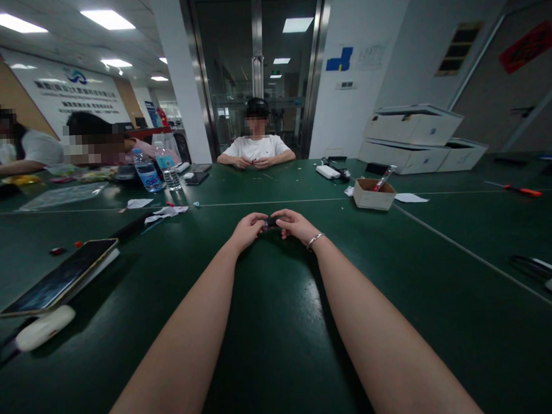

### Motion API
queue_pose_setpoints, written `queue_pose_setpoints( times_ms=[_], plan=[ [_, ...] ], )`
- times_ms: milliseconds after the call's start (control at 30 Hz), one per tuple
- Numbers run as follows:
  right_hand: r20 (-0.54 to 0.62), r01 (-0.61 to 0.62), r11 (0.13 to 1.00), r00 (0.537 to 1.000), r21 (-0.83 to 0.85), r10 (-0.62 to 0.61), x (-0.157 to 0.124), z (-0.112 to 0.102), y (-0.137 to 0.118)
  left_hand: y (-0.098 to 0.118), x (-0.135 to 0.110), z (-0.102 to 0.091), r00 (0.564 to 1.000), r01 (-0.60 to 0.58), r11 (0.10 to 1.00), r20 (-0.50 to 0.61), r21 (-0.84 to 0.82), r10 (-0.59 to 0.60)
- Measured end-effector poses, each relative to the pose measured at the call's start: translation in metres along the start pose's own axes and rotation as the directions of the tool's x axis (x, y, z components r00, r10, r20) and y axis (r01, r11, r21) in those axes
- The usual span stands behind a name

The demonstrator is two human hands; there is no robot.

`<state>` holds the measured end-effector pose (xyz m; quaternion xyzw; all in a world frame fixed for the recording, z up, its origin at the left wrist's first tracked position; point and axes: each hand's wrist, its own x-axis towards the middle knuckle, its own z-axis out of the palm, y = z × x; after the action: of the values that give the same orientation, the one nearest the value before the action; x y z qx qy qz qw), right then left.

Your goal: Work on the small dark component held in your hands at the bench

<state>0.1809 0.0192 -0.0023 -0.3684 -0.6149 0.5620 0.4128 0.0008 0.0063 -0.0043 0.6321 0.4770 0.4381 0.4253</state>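
Observation:
My left hand [248, 230] and my right hand [295, 224] meet over the middle of the dark green table [281, 329], both arms stretched forward. The fingers of both hands are curled and pinched on a small dark object [271, 222] held between them. It is too small to name. A thin bracelet [314, 241] circles my right wrist.
A phone [59, 277] and a white mouse-like object [44, 327] lie at the left. Two water bottles [158, 169] stand further back. A small cardboard box [373, 194] with a red-handled tool sits right of centre, white boxes [414, 137] behind. A person sits opposite; other people sit far left.

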Motion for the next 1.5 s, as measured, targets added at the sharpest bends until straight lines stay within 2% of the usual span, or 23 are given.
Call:
queue_pose_setpoints(
  times_ms=[367,600,733,867,1200,1367,1500],
  plan=[
    [-0.008,-0.001,1.000,1.000,0.006,0.001,-0.0019,0.0002,-0.0008,0.0069,-0.0043,0.0009,1.000,0.024,1.000,0.011,-0.001,-0.024],
    [-0.020,-0.007,1.000,1.000,-0.004,0.007,-0.0007,0.0001,0.0004,0.0046,-0.0032,0.0007,1.000,0.009,1.000,0.015,-0.014,-0.009],
    [-0.008,-0.002,1.000,1.000,0.001,0.002,-0.0006,-0.0009,0.0009,0.0058,-0.0037,0.0015,1.000,-0.004,1.000,-0.018,-0.005,0.004],
    [-0.006,0.000,1.000,1.000,0.007,0.000,-0.0001,-0.0015,0.0016,0.0063,-0.0039,0.0013,1.000,0.013,1.000,0.016,-0.009,-0.013],
    [-0.018,0.000,1.000,1.000,-0.014,0.000,-0.0001,0.0001,0.0007,0.0033,-0.0040,-0.0001,1.000,-0.021,1.000,0.001,-0.020,0.021],
    [-0.021,-0.005,0.999,1.000,-0.032,0.005,-0.0009,0.0008,-0.0008,0.0057,-0.0025,-0.0008,0.995,0.098,0.991,-0.017,-0.091,-0.100],
    [-0.023,0.002,1.000,1.000,-0.029,-0.002,-0.0009,0.0006,-0.0008,0.0059,-0.0023,-0.0006,0.998,0.053,0.996,-0.023,-0.071,-0.054]
  ],
)
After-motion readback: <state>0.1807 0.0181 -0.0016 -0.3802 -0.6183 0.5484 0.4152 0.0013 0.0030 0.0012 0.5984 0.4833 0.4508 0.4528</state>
